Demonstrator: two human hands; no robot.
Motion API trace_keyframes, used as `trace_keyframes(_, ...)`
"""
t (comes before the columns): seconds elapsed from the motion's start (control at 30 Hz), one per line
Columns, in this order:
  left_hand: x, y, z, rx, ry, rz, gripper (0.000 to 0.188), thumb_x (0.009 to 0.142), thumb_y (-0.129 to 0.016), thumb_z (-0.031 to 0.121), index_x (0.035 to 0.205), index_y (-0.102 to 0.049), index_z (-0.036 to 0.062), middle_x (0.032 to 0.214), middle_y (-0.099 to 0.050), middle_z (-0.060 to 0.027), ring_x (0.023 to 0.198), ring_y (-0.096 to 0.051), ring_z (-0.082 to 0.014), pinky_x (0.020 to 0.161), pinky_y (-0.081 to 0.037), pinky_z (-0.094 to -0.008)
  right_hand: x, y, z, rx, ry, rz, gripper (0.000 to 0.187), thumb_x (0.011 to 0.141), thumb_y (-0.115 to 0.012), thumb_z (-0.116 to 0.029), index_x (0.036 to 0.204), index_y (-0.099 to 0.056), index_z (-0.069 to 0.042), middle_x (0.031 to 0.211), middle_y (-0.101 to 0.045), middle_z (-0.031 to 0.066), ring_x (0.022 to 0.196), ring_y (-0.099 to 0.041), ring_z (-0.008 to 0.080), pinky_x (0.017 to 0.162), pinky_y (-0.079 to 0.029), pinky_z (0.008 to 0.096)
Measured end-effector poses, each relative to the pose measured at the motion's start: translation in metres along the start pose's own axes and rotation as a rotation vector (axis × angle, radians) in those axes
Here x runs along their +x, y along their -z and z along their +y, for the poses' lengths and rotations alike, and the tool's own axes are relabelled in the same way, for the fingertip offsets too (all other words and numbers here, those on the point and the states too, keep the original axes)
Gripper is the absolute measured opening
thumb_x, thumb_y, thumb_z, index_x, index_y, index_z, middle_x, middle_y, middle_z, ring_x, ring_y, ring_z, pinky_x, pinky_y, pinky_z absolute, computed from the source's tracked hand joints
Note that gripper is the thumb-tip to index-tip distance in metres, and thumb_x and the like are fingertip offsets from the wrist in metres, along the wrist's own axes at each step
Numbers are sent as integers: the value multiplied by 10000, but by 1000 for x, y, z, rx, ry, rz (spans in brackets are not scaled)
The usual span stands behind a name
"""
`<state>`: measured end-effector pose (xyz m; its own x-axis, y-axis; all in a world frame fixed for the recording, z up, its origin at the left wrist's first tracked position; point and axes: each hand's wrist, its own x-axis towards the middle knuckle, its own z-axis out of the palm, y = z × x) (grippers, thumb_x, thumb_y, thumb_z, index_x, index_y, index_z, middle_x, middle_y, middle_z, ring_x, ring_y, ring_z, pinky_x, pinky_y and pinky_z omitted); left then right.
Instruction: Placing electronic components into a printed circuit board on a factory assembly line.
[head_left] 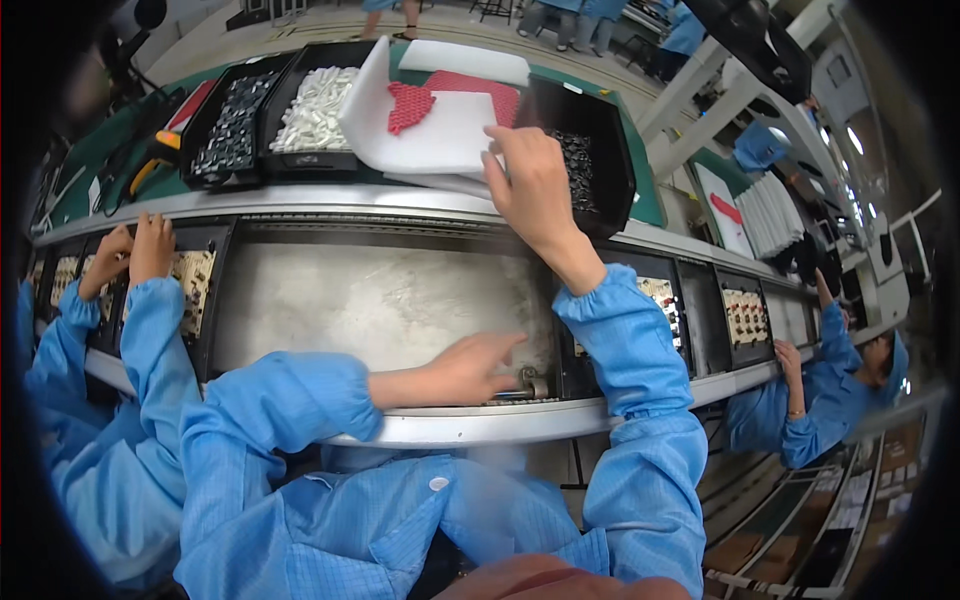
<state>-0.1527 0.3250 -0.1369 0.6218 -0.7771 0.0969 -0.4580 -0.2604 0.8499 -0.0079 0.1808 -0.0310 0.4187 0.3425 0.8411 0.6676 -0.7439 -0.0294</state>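
Green bench (647,197) | on it: black bins (312,162), yellow-black tool (163,149)

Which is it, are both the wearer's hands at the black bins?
No, the wearer's left hand is lower down, over the conveyor.

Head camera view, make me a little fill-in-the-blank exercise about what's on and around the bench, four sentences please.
1. The right hand is at the edge of a foam sheet coloured ____.
2. In the picture, the white parts sit to the ____ of that sheet.
3. The small mesh piece on the sheet is coloured ____.
4. The person's sleeves are coloured ____.

Missing words: white; left; red; blue.
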Motion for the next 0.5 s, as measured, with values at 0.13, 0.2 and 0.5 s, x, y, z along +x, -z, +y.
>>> trace_keyframes(0.13,-29,40,-18,-11,88,108,462,862,-686,95,1305,-581,12,1056,-691,-132,944,-664,-248,842,-523,-362,-14,56,31,-165,-24,197,129,869,-646,-51,989,-692,-46,913,-673,105,848,-627,277,772,-447,390)
trace_keyframes(0.2,-40,59,-14,-2,126,145,391,871,-683,111,1248,-629,22,1029,-706,-118,923,-675,-231,786,-524,-351,-26,77,77,-283,-227,259,133,910,-625,-93,1010,-699,-46,923,-684,129,868,-647,308,795,-480,398)
trace_keyframes(0.5,-35,45,-9,65,43,213,236,882,-677,162,1069,-716,25,998,-710,-140,934,-666,-301,835,-529,-400,-168,79,268,-236,-695,-357,431,782,-707,-178,1191,-677,-43,805,-694,177,655,-640,263,653,-512,385)
